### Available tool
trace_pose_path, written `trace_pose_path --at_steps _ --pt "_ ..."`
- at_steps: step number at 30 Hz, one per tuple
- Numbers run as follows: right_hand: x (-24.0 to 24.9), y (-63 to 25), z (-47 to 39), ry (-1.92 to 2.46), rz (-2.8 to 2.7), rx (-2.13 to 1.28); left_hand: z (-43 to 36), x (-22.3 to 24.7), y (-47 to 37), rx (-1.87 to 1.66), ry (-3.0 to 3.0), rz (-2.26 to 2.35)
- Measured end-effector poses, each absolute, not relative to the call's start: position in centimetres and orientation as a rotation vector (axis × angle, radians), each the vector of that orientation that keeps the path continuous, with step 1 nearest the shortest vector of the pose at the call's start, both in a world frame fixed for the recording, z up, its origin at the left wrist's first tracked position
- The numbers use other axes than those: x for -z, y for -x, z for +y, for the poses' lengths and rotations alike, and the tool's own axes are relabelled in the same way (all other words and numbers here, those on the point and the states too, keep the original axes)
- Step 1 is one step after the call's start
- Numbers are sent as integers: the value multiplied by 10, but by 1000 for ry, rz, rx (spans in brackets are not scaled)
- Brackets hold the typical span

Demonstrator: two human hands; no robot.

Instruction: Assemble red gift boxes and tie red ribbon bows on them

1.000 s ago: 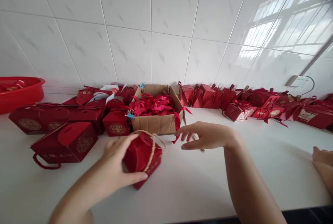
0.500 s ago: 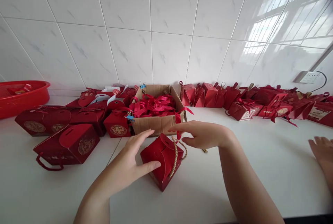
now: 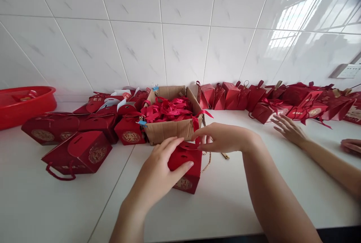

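A red gift box (image 3: 189, 173) with a gold emblem stands in front of me on the white counter. My left hand (image 3: 166, 162) lies around its left side, thumb across the front face and fingers over the top. At the far right top edge of the box is my right hand (image 3: 216, 137), its thumb and fingers apart beside a hanging red ribbon (image 3: 196, 125). Whether its fingertips touch the ribbon is unclear. The box's twisted gold cord handle (image 3: 207, 163) shows to the right, partly hidden.
Behind stands an open cardboard carton (image 3: 170, 133) of red ribbons. More red gift boxes (image 3: 80, 152) stand at left, near a red plastic basin (image 3: 26, 107). Boxes (image 3: 272, 110) line the wall at right, where another person's hand (image 3: 291, 128) reaches. A small gold item (image 3: 225, 156) lies nearby.
The gift box has turned, bringing its emblem side forward and its cord handle to the right. My left hand has moved right with it. Another person's hand has reached toward the right-hand boxes.
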State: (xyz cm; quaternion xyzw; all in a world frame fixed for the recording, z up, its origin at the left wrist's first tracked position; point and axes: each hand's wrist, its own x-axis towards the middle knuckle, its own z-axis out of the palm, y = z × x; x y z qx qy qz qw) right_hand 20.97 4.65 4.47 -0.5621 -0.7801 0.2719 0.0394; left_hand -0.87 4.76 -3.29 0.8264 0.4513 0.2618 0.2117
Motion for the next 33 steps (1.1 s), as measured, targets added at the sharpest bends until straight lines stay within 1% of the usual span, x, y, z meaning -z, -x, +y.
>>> trace_pose_path --at_steps 2,5,9,11,13,17,20,23,25,29,33 --pt "-42 -212 51 1813 -2384 -729 44 30 6 -687 -2300 1318" --pt "-39 -220 58 2025 -2356 -677 42 27 6 -681 -2352 1410" --pt "-35 -232 69 2148 -2253 -585 45 27 7 -862 -2503 1405" --pt "-32 -234 75 2137 -2226 -615 47 28 6 -900 -2533 1317" --pt "-28 -232 81 2101 -2238 -706 47 28 4 -846 -2519 1280" --pt "-20 -227 89 2043 -2256 -847 43 26 1 -751 -2497 1494" --pt "-18 -225 91 2043 -2232 -836 41 24 0 -823 -2458 1563" --pt "-17 -226 93 1990 -2237 -800 42 24 2 -940 -2423 1480" --pt "-16 -227 95 1951 -2247 -791 44 25 4 -958 -2344 1415" --pt "-15 -233 97 1872 -2251 -777 44 25 14 -816 -2144 1316" --pt "-20 -238 90 1799 -2258 -757 42 21 22 -697 -2144 1201"
